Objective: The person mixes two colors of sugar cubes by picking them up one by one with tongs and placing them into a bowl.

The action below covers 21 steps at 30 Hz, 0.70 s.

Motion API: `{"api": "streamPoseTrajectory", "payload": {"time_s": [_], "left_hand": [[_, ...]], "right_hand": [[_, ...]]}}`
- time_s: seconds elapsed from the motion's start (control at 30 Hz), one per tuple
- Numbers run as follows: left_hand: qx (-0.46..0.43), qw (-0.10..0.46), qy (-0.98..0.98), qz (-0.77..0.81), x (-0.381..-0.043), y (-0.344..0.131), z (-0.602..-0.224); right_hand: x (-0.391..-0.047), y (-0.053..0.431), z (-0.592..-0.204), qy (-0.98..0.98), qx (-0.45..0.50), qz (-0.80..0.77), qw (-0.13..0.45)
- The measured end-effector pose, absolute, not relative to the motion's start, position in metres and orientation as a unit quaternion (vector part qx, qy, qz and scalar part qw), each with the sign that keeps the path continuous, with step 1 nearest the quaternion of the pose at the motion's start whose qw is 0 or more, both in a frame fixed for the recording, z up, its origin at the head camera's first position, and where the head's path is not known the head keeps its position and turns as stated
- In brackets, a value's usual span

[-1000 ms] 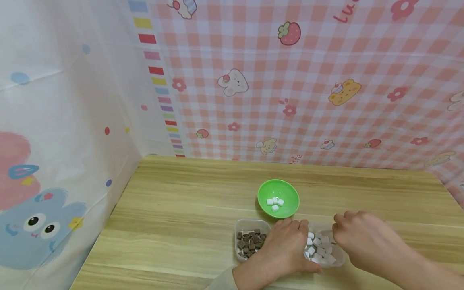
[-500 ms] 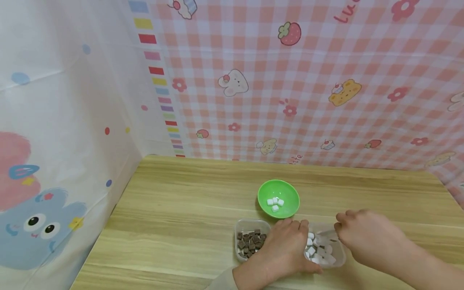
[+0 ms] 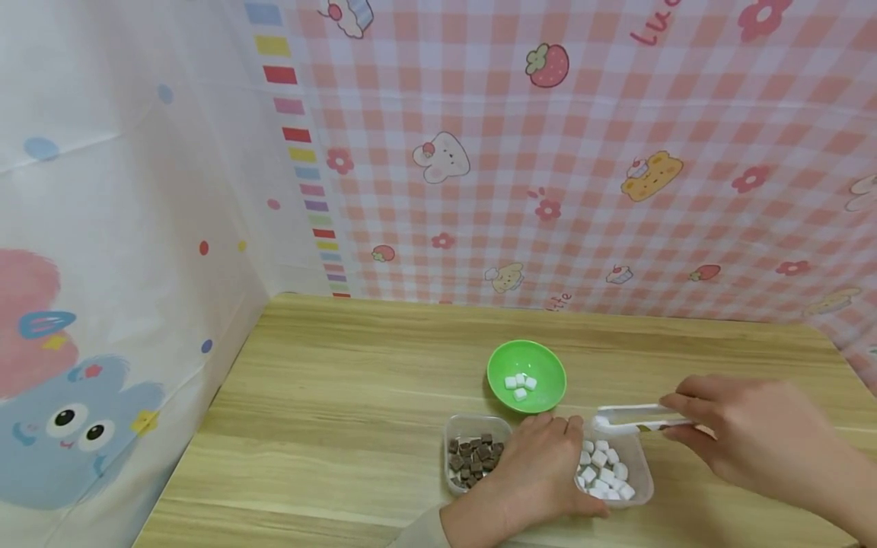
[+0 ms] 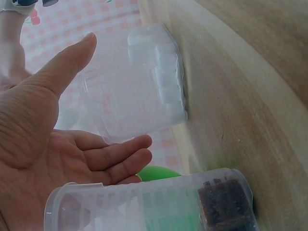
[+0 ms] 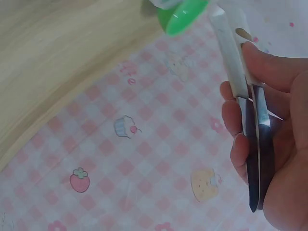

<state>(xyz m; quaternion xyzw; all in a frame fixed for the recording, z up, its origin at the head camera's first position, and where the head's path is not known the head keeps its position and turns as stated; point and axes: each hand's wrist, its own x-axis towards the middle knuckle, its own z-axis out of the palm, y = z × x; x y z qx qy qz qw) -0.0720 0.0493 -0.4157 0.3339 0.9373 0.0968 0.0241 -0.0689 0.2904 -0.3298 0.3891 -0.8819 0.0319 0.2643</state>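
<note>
My right hand (image 3: 760, 438) grips slim tongs (image 3: 644, 428) with white arms and dark metal handle ends (image 5: 260, 159). Their tips hang over the far edge of a clear plastic tub (image 3: 640, 476), and a white lump, seemingly a cube, shows between them. Rounded white cubes (image 3: 606, 478) fill part of that tub. My left hand (image 3: 534, 472) holds the tub's left side, thumb (image 4: 72, 60) on one side and fingers (image 4: 118, 159) on the other. Against its back stands a second clear tub (image 4: 120, 204) with small brown cubes (image 3: 474, 459), partly hidden by the hand.
A green bowl (image 3: 541, 365) with several white cubes stands just behind the two tubs. All stand on a wood-grain table (image 3: 342, 396). A pink checked cloth (image 3: 479, 205) hangs behind, and a white printed cloth (image 3: 137, 228) hangs at the left.
My right hand has risen and turned, bringing the tongs up out of the tub to lie nearly level above its far edge. The left hand, tubs and bowl have stayed put.
</note>
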Motion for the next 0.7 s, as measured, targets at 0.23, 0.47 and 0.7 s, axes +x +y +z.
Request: {"api": "streamPoseTrajectory", "payload": {"time_s": [0.23,0.47,0.7], "left_hand": [[0.335,0.024,0.937,0.093,-0.072,0.049,-0.416],[0.341,0.014,0.935,0.097,-0.073,0.049,-0.417],[0.341,0.007,0.936,0.087,-0.073,0.049,-0.418]], "right_hand": [[-0.077,0.279,-0.322,-0.879,0.363,0.046,0.305],[-0.098,0.265,-0.337,-0.879,0.345,0.071,0.321],[-0.118,0.256,-0.359,-0.884,0.337,0.094,0.310]]}}
